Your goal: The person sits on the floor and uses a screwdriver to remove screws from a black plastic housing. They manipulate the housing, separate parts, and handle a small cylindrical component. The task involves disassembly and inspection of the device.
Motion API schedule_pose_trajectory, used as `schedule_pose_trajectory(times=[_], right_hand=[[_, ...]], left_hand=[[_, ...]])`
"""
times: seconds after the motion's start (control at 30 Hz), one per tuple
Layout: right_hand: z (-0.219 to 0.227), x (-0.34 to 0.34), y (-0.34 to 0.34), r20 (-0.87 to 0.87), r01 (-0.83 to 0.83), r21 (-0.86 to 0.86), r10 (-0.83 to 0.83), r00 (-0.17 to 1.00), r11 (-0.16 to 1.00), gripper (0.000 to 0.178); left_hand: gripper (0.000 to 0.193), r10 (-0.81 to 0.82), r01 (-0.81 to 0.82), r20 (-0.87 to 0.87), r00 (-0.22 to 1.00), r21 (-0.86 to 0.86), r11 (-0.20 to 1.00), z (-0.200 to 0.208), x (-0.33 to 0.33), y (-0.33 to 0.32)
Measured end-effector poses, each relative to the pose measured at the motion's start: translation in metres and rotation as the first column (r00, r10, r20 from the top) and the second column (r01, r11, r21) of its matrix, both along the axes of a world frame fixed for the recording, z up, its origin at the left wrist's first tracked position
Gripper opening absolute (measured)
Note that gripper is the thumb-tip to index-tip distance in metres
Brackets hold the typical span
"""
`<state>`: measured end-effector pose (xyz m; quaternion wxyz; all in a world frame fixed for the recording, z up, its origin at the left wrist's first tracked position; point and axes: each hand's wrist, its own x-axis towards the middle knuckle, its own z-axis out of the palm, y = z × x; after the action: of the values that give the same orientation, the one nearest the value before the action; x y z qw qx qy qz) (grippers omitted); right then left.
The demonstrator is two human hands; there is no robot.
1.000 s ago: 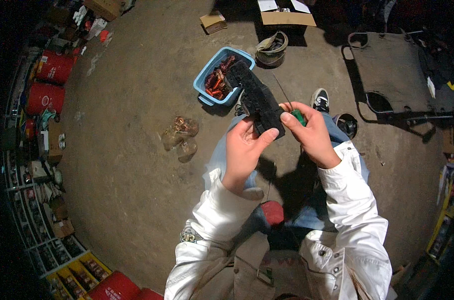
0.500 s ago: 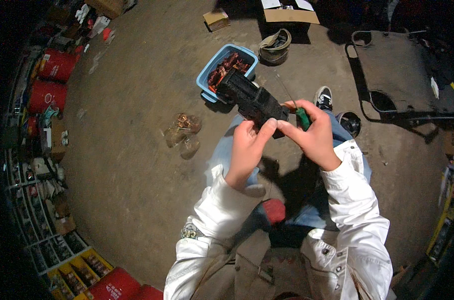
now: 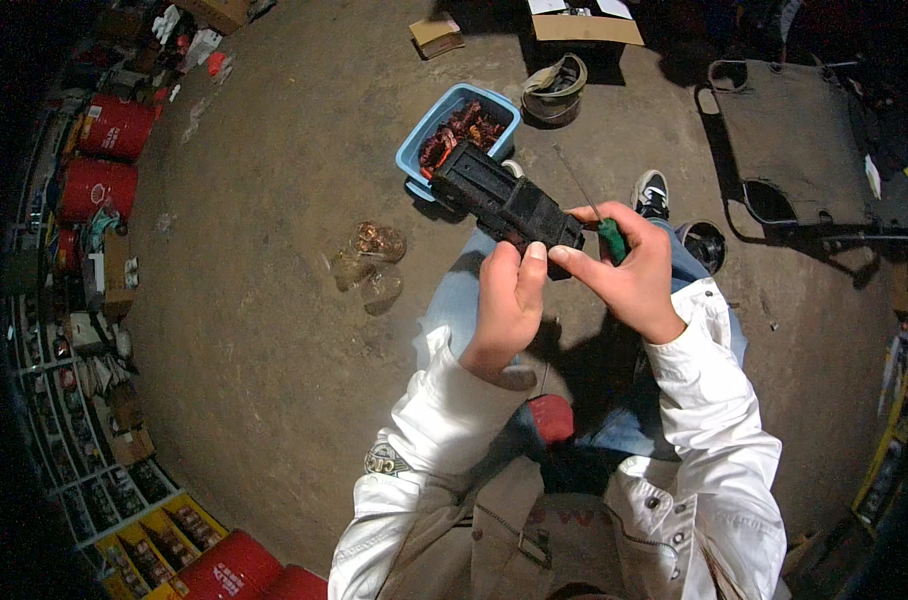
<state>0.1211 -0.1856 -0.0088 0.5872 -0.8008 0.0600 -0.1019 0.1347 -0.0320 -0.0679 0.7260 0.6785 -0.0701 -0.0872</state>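
Between my hands, above my knees, is a long black boxy plastic housing (image 3: pixel 519 205) with ribs and recesses, tilted with its far end toward the upper left. My left hand (image 3: pixel 506 300) grips its near edge, thumb on top. My right hand (image 3: pixel 629 265) pinches the near right corner between thumb and finger, and the same hand keeps a screwdriver tucked against the fingers. The screwdriver's green handle (image 3: pixel 612 241) shows at the palm, its thin shaft pointing up and away. Beyond the housing's far end stands a blue plastic tub (image 3: pixel 406 158) of reddish-brown scrap, partly covered by the housing.
Clear bags (image 3: pixel 366 262) with copper-coloured bits lie on the floor at left. A bucket (image 3: pixel 554 95) and an open cardboard box (image 3: pixel 586 30) stand beyond the tub. A folding chair (image 3: pixel 799 150) is at right. Shelves and red drums (image 3: pixel 99 190) line the left side.
The black housing has turned slightly in my hands, showing more of its recessed upper face. My left thumb has shifted a little along its near edge; the screwdriver stays in my right hand.
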Motion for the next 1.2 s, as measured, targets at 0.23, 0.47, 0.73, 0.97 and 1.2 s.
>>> schedule_pose_trajectory(times=[0.23, 0.47, 0.73, 0.97, 1.2], right_hand=[[0.001, 0.004, -0.005, 0.052, -0.058, -0.003, 0.058, 0.997, 0.998, 0.036], [-0.001, 0.007, -0.009, 0.184, -0.111, 0.116, 0.088, 0.979, 0.987, 0.031], [0.005, 0.000, -0.010, 0.073, -0.127, 0.119, 0.119, 0.990, 0.985, 0.027], [-0.003, 0.002, -0.001, 0.176, -0.004, 0.166, -0.025, 0.984, 0.986, 0.031], [0.002, -0.004, -0.001, -0.008, -0.160, 0.319, 0.172, 0.985, 0.934, 0.027]], left_hand=[[0.025, -0.047, 0.057, -0.125, 0.991, 0.077, 0.995, 0.007, 0.005, 0.001], [0.050, -0.225, 0.009, -0.237, 0.945, -0.670, 0.742, 0.039, 0.017, -0.001], [0.060, -0.218, 0.020, -0.219, 0.951, -0.660, 0.751, 0.045, 0.017, 0.002], [0.064, -0.157, 0.080, -0.074, 0.985, -0.609, 0.789, 0.046, 0.017, -0.001], [0.069, -0.166, 0.139, 0.005, 0.986, -0.567, 0.812, 0.043, 0.015, -0.002]])
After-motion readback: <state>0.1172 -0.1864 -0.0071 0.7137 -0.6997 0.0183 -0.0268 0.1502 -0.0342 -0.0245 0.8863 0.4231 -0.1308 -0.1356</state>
